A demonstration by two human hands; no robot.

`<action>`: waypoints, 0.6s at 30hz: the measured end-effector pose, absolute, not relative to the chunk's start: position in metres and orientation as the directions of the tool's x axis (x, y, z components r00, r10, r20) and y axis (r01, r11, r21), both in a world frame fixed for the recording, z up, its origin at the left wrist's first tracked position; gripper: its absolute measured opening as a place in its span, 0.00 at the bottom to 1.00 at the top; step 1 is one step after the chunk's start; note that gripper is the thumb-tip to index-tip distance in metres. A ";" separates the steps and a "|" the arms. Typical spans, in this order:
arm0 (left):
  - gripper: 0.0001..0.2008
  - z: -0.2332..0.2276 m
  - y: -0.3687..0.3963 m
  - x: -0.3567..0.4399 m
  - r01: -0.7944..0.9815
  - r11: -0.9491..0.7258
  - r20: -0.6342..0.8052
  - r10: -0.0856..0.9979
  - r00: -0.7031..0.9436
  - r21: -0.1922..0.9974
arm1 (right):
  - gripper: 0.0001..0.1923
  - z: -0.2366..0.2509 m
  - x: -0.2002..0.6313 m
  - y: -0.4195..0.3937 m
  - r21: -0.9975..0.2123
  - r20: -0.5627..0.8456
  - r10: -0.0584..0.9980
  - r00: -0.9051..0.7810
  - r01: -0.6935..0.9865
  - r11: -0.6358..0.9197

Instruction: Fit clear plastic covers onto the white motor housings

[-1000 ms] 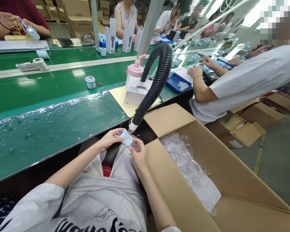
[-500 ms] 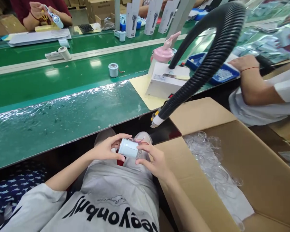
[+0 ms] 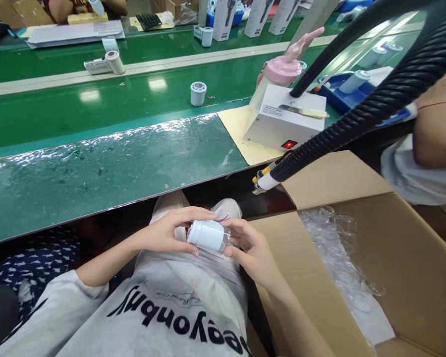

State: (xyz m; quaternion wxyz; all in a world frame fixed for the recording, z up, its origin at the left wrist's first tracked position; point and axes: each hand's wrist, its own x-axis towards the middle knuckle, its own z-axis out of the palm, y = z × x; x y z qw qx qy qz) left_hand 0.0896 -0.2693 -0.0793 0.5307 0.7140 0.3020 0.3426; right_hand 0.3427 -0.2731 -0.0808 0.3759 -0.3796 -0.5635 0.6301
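Above my lap, my left hand [image 3: 165, 232] is wrapped round the left part of a light-blue cylindrical housing [image 3: 207, 235], which lies on its side. Thin red and dark wires [image 3: 222, 218] stick out along its far edge. My right hand [image 3: 253, 250] grips a clear plastic cover [image 3: 227, 237] at the housing's right end. The cover touches the housing; how far it is fitted I cannot tell. Just beyond my right hand hangs the white nozzle [image 3: 268, 182] of a black corrugated hose [image 3: 334, 136].
A cardboard box [image 3: 412, 263] at my right holds several clear plastic covers [image 3: 330, 243]. The green bench [image 3: 107, 168] bears a white machine [image 3: 288, 116], a pink-lidded bottle [image 3: 282, 69] and another blue housing [image 3: 198, 94]. A co-worker's arm [image 3: 436, 121] is at the right.
The view has swung, so the bench things sit farther right. The housing has turned slightly in my hands, and the clear cover at its right end shows more. Both hands keep their hold.
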 end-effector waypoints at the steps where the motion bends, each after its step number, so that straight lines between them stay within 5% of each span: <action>1: 0.39 -0.079 -0.270 0.090 0.070 -0.262 0.173 0.793 0.584 0.963 | 0.25 -0.081 0.342 -0.273 -0.990 -0.075 0.899 -0.432 -0.072 -0.117; 8: 0.38 -0.074 -0.274 0.089 0.081 -0.310 0.203 0.777 0.596 0.947 | 0.22 -0.080 0.340 -0.274 -0.946 -0.162 0.866 -0.473 -0.174 -0.272; 18: 0.40 -0.073 -0.274 0.090 0.062 -0.350 0.243 0.758 0.605 0.935 | 0.31 -0.079 0.332 -0.272 -0.860 -0.357 0.789 -0.500 -0.155 -0.487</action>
